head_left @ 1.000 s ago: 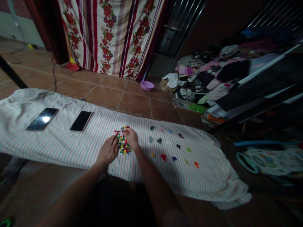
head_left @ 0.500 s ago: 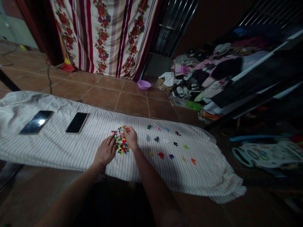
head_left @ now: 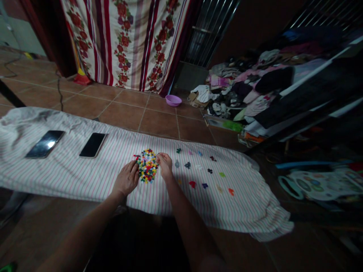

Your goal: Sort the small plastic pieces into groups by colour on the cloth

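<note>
A pile of small multicoloured pieces (head_left: 147,166) lies on the striped cloth (head_left: 113,181). My left hand (head_left: 127,178) rests flat at the pile's left edge, fingers stretched out and fingertips touching it. At the pile's right edge is my right hand (head_left: 165,164), its thumb and fingertips pinched together; whatever is between them is too small to make out. To the right, little groups sorted by colour are laid in rows, among them a red group (head_left: 192,184), a dark blue group (head_left: 204,186), an orange group (head_left: 231,192) and a lime green group (head_left: 222,174).
Two phones, one with a glare spot (head_left: 45,144) and one dark (head_left: 93,145), lie on the cloth at left. Beyond the cloth's far edge, a purple basin (head_left: 173,100) stands on the tiled floor. Heaped clothes (head_left: 241,88) are at back right.
My right hand has moved right, from over the pile to its right edge, uncovering more pieces. The left hand stays in place. The view has shifted slightly.
</note>
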`<move>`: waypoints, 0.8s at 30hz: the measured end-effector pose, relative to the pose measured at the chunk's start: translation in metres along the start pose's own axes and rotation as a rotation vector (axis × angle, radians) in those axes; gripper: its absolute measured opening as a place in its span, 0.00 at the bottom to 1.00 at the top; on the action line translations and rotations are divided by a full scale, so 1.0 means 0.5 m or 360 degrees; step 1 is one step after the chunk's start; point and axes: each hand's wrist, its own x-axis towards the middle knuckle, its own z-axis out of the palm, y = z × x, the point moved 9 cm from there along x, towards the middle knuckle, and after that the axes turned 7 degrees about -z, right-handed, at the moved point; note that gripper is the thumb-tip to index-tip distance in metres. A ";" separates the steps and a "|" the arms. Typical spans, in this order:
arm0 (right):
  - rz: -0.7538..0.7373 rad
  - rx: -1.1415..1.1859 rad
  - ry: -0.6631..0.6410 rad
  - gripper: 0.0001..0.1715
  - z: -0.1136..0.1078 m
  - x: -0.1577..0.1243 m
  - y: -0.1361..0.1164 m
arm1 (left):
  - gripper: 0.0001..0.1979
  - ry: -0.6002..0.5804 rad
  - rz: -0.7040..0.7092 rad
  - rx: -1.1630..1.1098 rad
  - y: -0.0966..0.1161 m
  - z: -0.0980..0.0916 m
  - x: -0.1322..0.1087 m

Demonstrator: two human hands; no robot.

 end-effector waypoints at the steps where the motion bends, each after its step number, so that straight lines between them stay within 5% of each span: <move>1: 0.0025 0.0027 0.0038 0.17 -0.008 -0.002 0.002 | 0.17 -0.0005 -0.0002 0.0000 0.000 0.000 0.000; 13: 0.0213 0.0329 0.0179 0.17 -0.064 -0.015 -0.005 | 0.18 0.0033 0.0020 0.0027 -0.003 0.003 -0.004; 24: 0.0174 0.0394 0.0238 0.13 -0.175 -0.012 -0.022 | 0.19 0.0060 0.0052 -0.0012 -0.006 0.003 -0.005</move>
